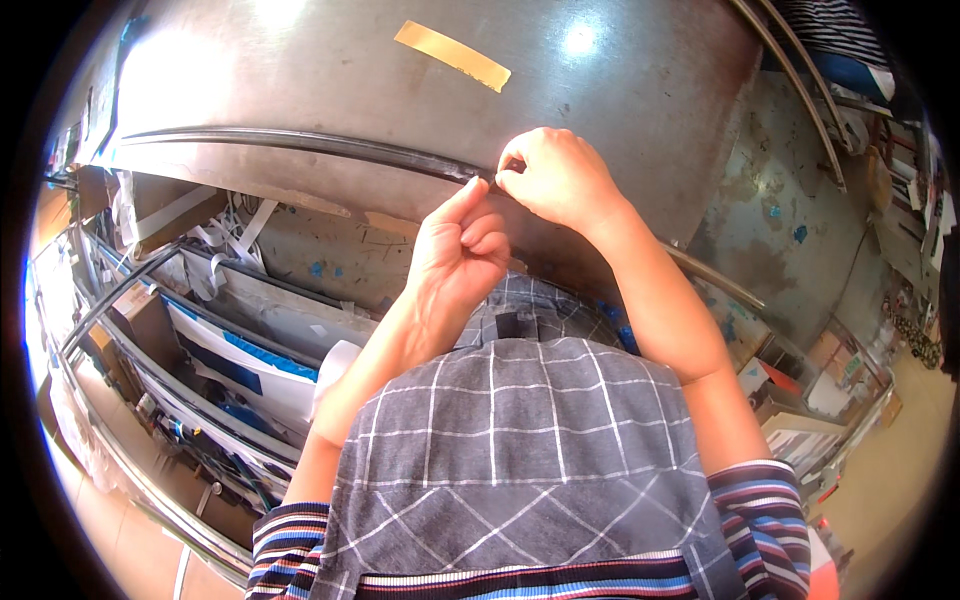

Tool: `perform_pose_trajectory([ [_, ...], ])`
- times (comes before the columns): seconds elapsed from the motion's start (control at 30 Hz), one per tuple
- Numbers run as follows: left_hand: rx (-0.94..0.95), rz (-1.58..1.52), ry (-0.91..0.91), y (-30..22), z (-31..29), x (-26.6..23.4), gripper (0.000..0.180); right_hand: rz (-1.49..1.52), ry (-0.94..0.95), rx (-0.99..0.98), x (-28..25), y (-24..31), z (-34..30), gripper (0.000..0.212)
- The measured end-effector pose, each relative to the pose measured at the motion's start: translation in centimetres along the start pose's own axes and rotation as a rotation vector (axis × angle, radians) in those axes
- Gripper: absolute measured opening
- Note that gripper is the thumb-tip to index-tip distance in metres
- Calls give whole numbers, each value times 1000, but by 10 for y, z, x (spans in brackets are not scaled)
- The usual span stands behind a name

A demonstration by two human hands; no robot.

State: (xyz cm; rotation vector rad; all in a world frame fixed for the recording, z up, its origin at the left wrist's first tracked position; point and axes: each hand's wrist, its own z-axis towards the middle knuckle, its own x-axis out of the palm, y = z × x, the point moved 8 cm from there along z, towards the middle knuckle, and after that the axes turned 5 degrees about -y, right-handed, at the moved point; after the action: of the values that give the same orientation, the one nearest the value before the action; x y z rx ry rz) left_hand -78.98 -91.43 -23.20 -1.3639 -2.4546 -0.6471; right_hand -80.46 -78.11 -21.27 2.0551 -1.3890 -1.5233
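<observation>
A long, thin dark strip [330, 146] lies along the near side of the grey metal tabletop [330, 70], and its right end reaches my fingertips. My left hand [462, 250] is closed, with thumb and forefinger pinched together at that end and the other fingers curled into the palm. Just right of it, my right hand [562, 180] is also closed in a pinch, its thumb and forefinger tips close to the left fingertips. Whatever sits between the right fingertips is too small to make out. A strip of yellow tape [453, 56] lies on the tabletop beyond my hands.
To the left, below table level, a metal-framed rack [110, 300] holds boxes and panels. A grey checked apron [520, 420] covers my front. At the far right stand metal rails [815, 90] near a person in striped clothing [825, 25]. Cluttered shelves [800, 390] are at the lower right.
</observation>
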Motion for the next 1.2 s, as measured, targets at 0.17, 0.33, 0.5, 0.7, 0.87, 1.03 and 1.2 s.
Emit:
perform_pose_trajectory([
  [0.17, -28, -27, 170, -7, -8, 5, 10, 17, 13, 14, -2, -3, 0, 19],
  [0.33, 220, 244, -22, -11, -7, -3, 12, 41, -1, -19, 0, 1, -2, 18],
  [0.5, 518, 526, -146, -21, -7, 11, 13, 35, 19, 4, 3, 7, -1, 20],
  [0.7, 793, 972, -147, -36, -21, 16, 14, 36, 15, -10, 5, 2, -1, 21],
  [0.87, 1399, 1684, -162, -93, -66, 28, 17, 111, 24, 40, 0, 2, -3, 21],
  [1.03, 1888, 2055, 16, -86, -79, 63, 29, 236, -31, 92, 4, 1, -1, 20],
  [1.2, 1886, 2263, 259, -86, -54, 74, 26, 450, -50, 101, 17, 1, 12, 19],
])
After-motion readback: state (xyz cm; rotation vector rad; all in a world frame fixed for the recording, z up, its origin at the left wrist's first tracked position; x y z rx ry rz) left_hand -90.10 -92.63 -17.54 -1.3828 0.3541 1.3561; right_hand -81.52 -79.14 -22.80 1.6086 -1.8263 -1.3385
